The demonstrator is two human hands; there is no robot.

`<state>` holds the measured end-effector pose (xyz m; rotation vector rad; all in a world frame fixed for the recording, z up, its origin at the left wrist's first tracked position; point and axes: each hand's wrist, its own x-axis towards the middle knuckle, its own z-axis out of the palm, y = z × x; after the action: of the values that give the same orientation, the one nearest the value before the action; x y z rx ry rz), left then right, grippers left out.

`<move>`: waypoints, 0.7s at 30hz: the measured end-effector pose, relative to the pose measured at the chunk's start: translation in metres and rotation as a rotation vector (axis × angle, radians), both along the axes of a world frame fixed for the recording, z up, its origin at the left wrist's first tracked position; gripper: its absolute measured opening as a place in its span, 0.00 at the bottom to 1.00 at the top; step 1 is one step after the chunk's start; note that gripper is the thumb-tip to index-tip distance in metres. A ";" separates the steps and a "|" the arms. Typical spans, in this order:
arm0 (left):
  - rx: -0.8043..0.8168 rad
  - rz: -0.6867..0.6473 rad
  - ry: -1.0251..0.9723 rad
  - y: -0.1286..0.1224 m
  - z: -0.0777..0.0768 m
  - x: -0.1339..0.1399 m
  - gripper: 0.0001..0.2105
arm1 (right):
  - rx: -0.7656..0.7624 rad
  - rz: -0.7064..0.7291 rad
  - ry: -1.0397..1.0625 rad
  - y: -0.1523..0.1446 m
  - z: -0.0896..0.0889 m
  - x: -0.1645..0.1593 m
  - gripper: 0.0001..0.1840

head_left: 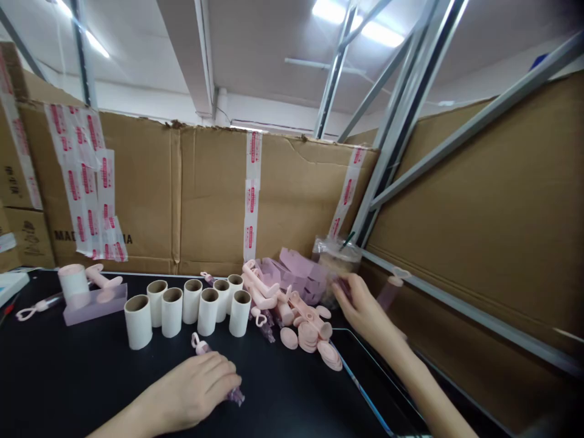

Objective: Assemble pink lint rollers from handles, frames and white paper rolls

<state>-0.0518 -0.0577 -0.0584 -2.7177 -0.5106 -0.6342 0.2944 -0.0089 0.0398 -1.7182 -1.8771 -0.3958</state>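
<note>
My left hand (196,389) is closed over a small purple film-wrapped piece with a pink heart-shaped loop (201,345); its crumpled end shows past my fingers. At the back right, my right hand (362,301) has its fingers closed around a small dark purple piece (343,288), mostly hidden, beside a clear plastic cup in a bag (340,255). Between my hands lie pink plastic handles (262,289), round pink caps (308,334) and folded purple boxes (294,274). White paper rolls (138,325) stand upright in a group beyond my left hand.
An upright white roll (73,283), a pink handle (103,278) and a purple box (95,304) are at the left. A dark flat tray-like panel (369,377) lies at right. Cardboard walls (214,201) and metal rack posts (392,121) enclose the black table.
</note>
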 end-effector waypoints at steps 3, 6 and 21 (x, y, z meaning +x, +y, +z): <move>-0.009 0.001 -0.028 0.000 0.002 0.000 0.12 | -0.214 -0.215 -0.070 -0.007 -0.018 0.038 0.13; -0.062 0.075 -0.075 0.003 -0.001 -0.003 0.14 | -0.377 -0.309 -0.132 0.000 -0.036 0.057 0.09; -0.382 0.292 -0.079 0.016 -0.010 -0.012 0.16 | -0.271 -0.287 -0.080 0.020 -0.045 0.042 0.11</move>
<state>-0.0634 -0.0416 -0.0687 -2.8818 -1.1264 -0.6179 0.3362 0.0114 -0.0050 -2.1954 -1.8075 -0.3338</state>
